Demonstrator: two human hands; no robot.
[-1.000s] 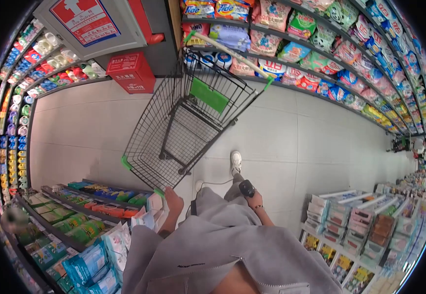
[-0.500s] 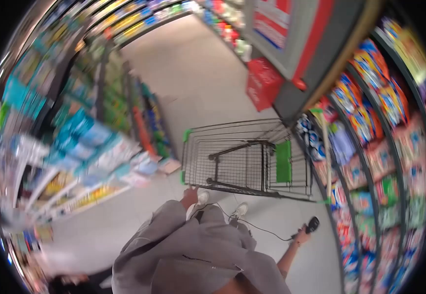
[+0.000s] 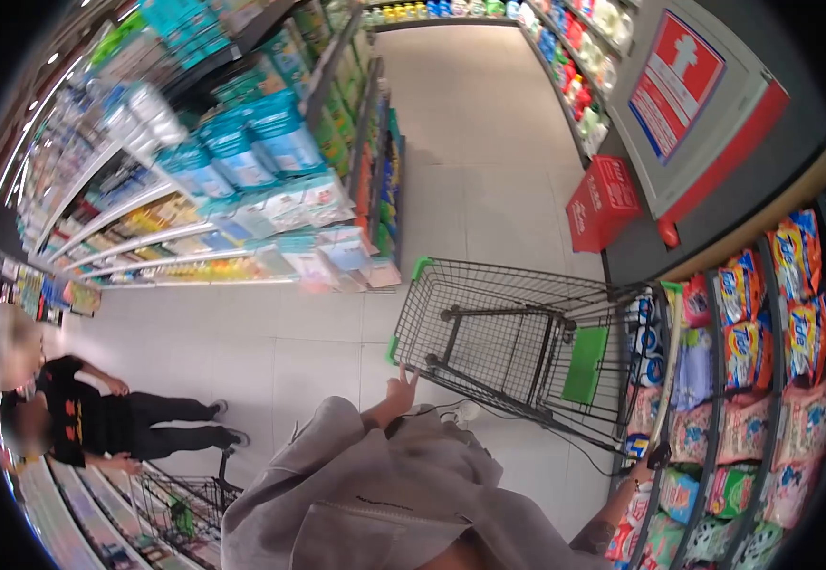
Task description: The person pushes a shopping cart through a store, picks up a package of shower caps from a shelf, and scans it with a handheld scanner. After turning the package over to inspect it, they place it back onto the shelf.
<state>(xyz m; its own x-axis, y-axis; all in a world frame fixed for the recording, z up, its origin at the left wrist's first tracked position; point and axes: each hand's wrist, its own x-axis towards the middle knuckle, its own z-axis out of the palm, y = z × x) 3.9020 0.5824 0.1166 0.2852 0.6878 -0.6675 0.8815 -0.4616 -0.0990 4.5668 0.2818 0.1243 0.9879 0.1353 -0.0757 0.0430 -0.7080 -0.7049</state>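
Note:
A wire shopping cart [image 3: 489, 328] with green corner caps stands sideways in front of me, its basket bare. My left hand [image 3: 394, 399] is beside the cart's near left corner, two fingers stretched apart, fingertips close to the lower rim. At the cart's other end, my right hand [image 3: 639, 471] is closed around a small black device [image 3: 660, 455], right by the end of the pale handle bar [image 3: 667, 370]. A thin black cord [image 3: 565, 442] runs from that side toward my body. A green plastic panel [image 3: 585, 365] sits inside the cart near the handle.
Shelves with detergent bags [image 3: 744, 356] rise close on the right. A red box [image 3: 603, 203] stands beneath a grey cabinet [image 3: 689, 104]. Teal packages [image 3: 280, 133] fill a display at left. A person in black [image 3: 99, 408] stands at far left near another cart [image 3: 180, 499].
The view has swung left, and the person at left has come into sight. My right hand has moved up to the cart's handle end with the device. My left hand's fingers have spread.

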